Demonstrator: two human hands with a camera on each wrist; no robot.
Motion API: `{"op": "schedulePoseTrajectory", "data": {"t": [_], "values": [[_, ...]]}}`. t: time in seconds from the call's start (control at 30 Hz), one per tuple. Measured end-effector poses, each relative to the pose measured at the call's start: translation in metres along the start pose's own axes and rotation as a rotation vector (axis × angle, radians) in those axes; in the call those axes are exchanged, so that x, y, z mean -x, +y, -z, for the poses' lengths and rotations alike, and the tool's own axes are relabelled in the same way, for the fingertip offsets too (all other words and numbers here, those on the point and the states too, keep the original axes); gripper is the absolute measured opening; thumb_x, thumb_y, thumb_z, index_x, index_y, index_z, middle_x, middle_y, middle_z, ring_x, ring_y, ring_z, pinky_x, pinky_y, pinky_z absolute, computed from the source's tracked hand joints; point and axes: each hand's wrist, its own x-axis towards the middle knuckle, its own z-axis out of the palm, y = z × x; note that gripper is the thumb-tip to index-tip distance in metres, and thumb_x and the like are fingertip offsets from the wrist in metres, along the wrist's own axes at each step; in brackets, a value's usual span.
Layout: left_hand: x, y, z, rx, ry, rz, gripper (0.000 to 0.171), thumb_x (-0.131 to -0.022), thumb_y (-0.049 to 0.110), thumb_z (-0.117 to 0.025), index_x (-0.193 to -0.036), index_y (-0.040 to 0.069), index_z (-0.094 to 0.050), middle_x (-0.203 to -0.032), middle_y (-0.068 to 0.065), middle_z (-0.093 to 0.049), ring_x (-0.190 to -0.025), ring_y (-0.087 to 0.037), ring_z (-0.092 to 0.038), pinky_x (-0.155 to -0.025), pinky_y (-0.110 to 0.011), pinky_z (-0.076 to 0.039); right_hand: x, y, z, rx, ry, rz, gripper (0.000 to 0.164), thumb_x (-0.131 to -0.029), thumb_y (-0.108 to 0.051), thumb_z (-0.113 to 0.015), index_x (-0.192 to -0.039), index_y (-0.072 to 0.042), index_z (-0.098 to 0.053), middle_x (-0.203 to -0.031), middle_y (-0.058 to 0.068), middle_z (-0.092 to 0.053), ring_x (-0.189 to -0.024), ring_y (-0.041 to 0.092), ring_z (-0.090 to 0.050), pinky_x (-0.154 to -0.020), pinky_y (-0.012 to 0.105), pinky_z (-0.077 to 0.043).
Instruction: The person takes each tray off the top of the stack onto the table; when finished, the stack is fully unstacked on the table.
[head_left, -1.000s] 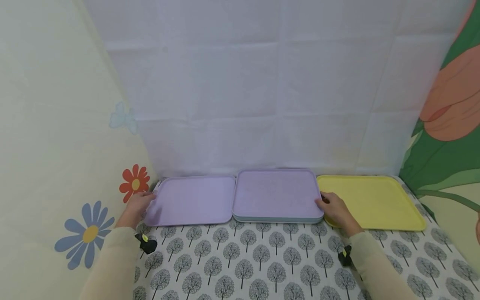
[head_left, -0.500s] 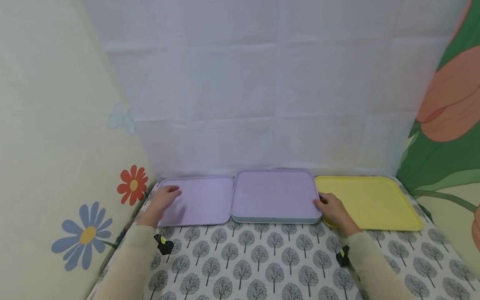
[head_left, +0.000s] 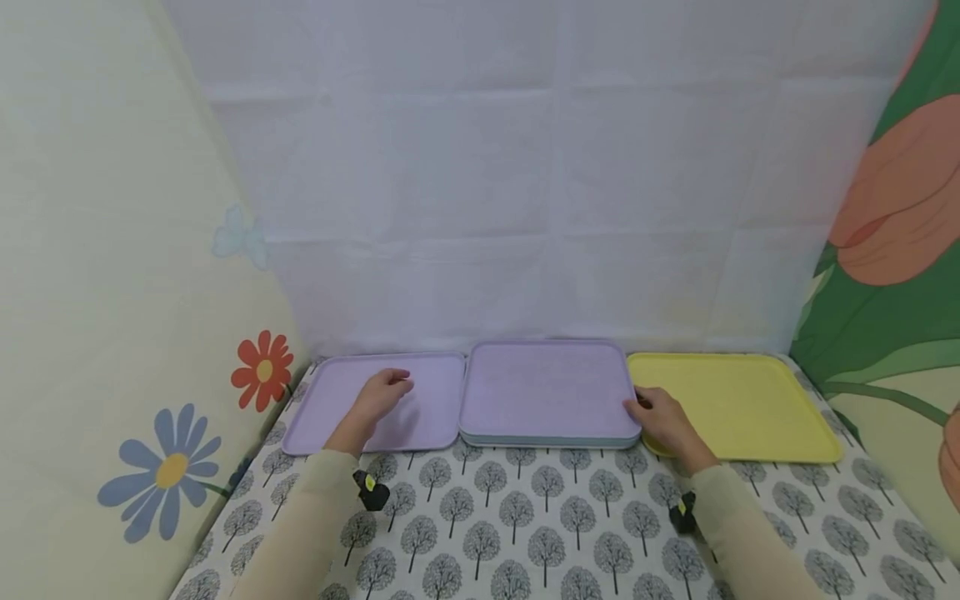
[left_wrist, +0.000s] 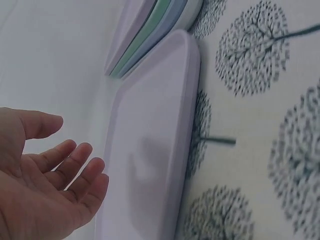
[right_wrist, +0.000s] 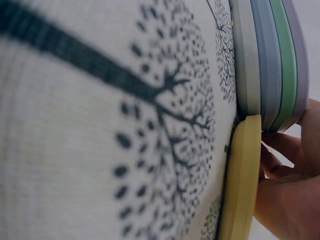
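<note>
Foremost, we see a cloth-covered surface (head_left: pixel 540 508) printed with dark trees. Beyond its front edge of open print, the left hand (head_left: pixel 381 394), fingers loosely bent and holding nothing, hovers over a single lilac tray (head_left: pixel 437 408); a second ago it was at that tray's left edge. At centre, the right hand (head_left: pixel 666 415) grips the right edge of a tray stack (head_left: pixel 547 390), lilac over green, blue and off-white, smooth and round-cornered. A yellow tray (head_left: pixel 738 408) lies right; creased white fabric (head_left: pixel 465 183) hangs behind.
</note>
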Motion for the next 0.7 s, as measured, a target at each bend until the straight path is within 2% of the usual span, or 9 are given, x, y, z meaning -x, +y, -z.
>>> {"op": "schedulePoseTrajectory", "data": {"t": [0.07, 0.2, 0.37, 0.53, 0.7], "values": [[-0.001, 0.002, -0.007, 0.007, -0.004, -0.015, 0.05, -0.1, 0.022, -0.054, -0.14, -0.009, -0.05, -0.135, -0.029, -0.056, -0.12, -0.04, -0.058, -0.103, -0.05, -0.048, 0.0, 0.0, 0.0, -0.001, -0.001, -0.005, 0.056, -0.104, -0.029, -0.051, -0.149, 0.003, -0.044, -0.148, 0.03, -0.047, -0.136, 0.048, -0.044, -0.114, 0.059, -0.035], [-0.002, 0.004, -0.023, 0.034, -0.029, -0.001, 0.048, -0.101, 0.017, -0.053, -0.141, -0.009, -0.048, -0.135, -0.029, -0.056, -0.12, -0.04, -0.057, -0.103, -0.05, -0.048, -0.001, 0.0, -0.001, -0.006, -0.008, -0.015, 0.056, -0.105, -0.03, -0.051, -0.149, 0.002, -0.044, -0.148, 0.029, -0.046, -0.136, 0.047, -0.044, -0.115, 0.059, -0.034], [-0.001, 0.009, -0.04, 0.016, -0.049, -0.016, 0.045, -0.102, 0.016, -0.053, -0.141, -0.008, -0.049, -0.132, -0.027, -0.058, -0.116, -0.037, -0.059, -0.098, -0.046, -0.051, 0.001, 0.0, 0.0, 0.0, -0.006, -0.003, 0.056, -0.105, -0.031, -0.051, -0.149, 0.004, -0.044, -0.147, 0.03, -0.046, -0.135, 0.048, -0.044, -0.114, 0.059, -0.035], [0.0, 0.011, -0.055, 0.038, -0.066, -0.017, 0.045, -0.102, 0.017, -0.054, -0.141, -0.006, -0.05, -0.132, -0.025, -0.059, -0.115, -0.035, -0.059, -0.096, -0.044, -0.052, 0.001, 0.0, 0.0, -0.011, -0.005, 0.008, 0.056, -0.105, -0.03, -0.051, -0.149, 0.005, -0.043, -0.146, 0.032, -0.046, -0.134, 0.049, -0.044, -0.114, 0.059, -0.035], [0.0, 0.012, -0.066, 0.034, -0.055, -0.036, 0.044, -0.101, 0.016, -0.055, -0.139, -0.007, -0.052, -0.129, -0.026, -0.061, -0.11, -0.034, -0.061, -0.09, -0.041, -0.054, 0.002, 0.0, -0.001, -0.002, 0.002, 0.011, 0.056, -0.105, -0.029, -0.052, -0.148, 0.005, -0.044, -0.144, 0.032, -0.047, -0.133, 0.049, -0.045, -0.114, 0.059, -0.035]]}}
